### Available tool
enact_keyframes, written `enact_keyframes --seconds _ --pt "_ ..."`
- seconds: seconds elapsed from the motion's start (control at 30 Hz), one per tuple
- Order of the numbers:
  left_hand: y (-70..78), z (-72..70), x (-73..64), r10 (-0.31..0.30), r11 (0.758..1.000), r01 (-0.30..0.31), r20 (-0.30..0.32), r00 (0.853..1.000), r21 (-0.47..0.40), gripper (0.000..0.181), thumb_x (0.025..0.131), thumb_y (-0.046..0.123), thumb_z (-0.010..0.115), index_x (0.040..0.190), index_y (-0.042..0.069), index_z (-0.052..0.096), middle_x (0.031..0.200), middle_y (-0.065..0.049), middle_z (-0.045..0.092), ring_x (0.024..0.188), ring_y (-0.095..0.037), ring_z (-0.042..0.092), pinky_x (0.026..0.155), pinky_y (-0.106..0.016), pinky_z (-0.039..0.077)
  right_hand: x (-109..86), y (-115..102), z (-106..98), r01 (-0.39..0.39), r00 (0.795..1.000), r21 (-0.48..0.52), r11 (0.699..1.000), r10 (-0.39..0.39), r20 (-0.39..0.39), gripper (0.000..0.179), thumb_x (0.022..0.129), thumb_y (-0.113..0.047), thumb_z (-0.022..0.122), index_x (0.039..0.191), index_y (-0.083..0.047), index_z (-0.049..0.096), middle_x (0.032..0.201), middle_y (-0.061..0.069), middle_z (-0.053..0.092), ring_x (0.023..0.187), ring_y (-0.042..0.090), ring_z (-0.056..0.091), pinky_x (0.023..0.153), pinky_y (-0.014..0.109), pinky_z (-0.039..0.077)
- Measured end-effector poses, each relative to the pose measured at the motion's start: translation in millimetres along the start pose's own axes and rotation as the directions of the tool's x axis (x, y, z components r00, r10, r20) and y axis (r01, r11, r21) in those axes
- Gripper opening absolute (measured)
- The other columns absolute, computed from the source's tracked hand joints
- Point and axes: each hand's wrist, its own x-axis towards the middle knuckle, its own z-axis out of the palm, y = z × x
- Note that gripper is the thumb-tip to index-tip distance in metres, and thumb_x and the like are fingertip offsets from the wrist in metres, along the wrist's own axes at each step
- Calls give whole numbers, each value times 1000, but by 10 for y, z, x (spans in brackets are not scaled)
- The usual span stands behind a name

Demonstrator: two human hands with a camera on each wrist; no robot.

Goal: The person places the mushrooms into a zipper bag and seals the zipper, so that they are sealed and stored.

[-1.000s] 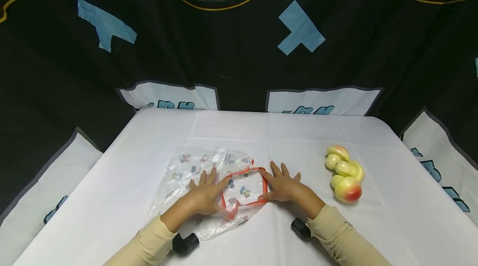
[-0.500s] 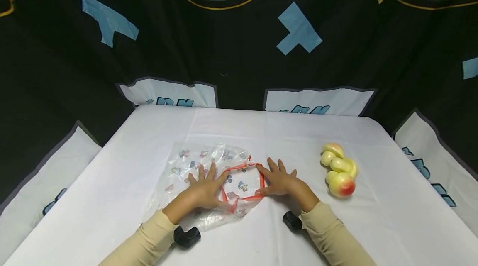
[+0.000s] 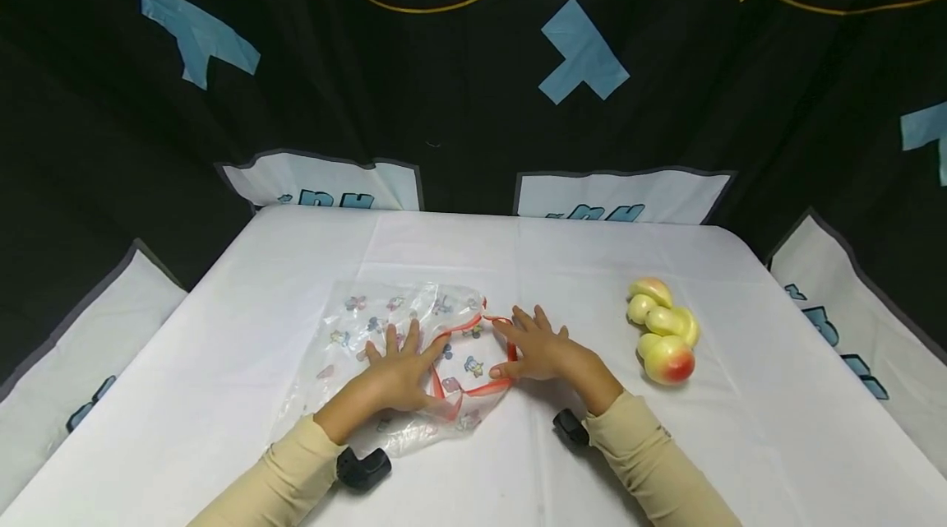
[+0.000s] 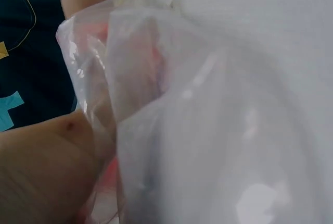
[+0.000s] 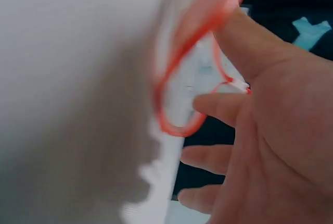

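A clear plastic bag (image 3: 344,346) with small cartoon prints lies flat on the white table, its red-edged mouth toward the right. My left hand (image 3: 392,379) rests with spread fingers on the bag at the left side of this mouth; its thumb is partly under the film. Across the opening, the right hand (image 3: 546,350) has its thumb and index finger at the red edge (image 5: 179,60), the other fingers stretched out. In the left wrist view, crumpled film (image 4: 140,67) covers part of the left hand (image 4: 41,166). Blur hides the exact contact in the right wrist view.
To the right of the hands, a cluster of yellow-green fruit (image 3: 663,325), one piece with a red blush, lies on the white tablecloth (image 3: 592,264). A black curtain (image 3: 444,99) with blue tape hangs behind the table. Black wrist mounts (image 3: 364,469) sit under the wrists.
The head view has shifted a little, so everything sits slightly up and left in it. Hands and bag keep nearly the same places relative to each other.
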Motion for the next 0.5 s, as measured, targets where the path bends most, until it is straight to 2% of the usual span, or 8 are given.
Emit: enact_keyframes --seconds 0.13,0.2,0.27,0.37,0.43,0.5 --pt "-9 -4 3 2 1000 -2 6 1000 -7 102 63 62 70 145 23 23 148 -32 6 129 -60 2 91 -77 7 -85 48 -191 66 998 77 995 -67 14 76 81 -51 60 144 -21 29 151 18 16 137 45 5 100 68 15" --pt "-8 0 3 3 1000 -2 9 1000 -8 103 63 62 70 145 22 23 148 -32 6 129 -60 2 91 -78 7 -144 120 -296 82 997 116 990 -82 -8 77 81 -49 61 145 -20 27 151 20 15 137 47 4 101 68 14" --pt "-17 -7 -12 3 1000 -2 6 1000 -10 103 62 63 70 145 22 23 148 -32 6 129 -60 1 91 -78 7 -196 199 -413 69 997 131 989 -63 -52 80 81 -48 62 145 -18 24 151 22 11 136 49 1 102 68 12" --pt "-14 -8 -32 -1 1000 2 11 1000 -12 104 62 64 70 145 23 23 148 -31 6 129 -60 1 92 -77 6 -260 394 -590 -4 992 104 995 18 -127 85 82 -46 62 147 -16 18 150 27 5 133 54 -2 98 71 12" --pt "-8 -6 -44 -7 1000 7 13 1000 -12 105 61 64 69 145 24 22 148 -31 6 129 -60 1 92 -77 7 -282 556 -735 -101 983 79 992 112 -148 88 82 -45 62 147 -15 13 148 30 0 131 57 -4 95 74 12" --pt "-2 -9 -57 -15 1000 15 11 1000 -11 105 61 64 70 145 24 22 148 -30 6 130 -59 2 93 -76 7 -295 739 -882 -212 965 66 975 220 -145 90 82 -43 63 147 -14 8 146 34 -5 128 60 -7 92 76 12"
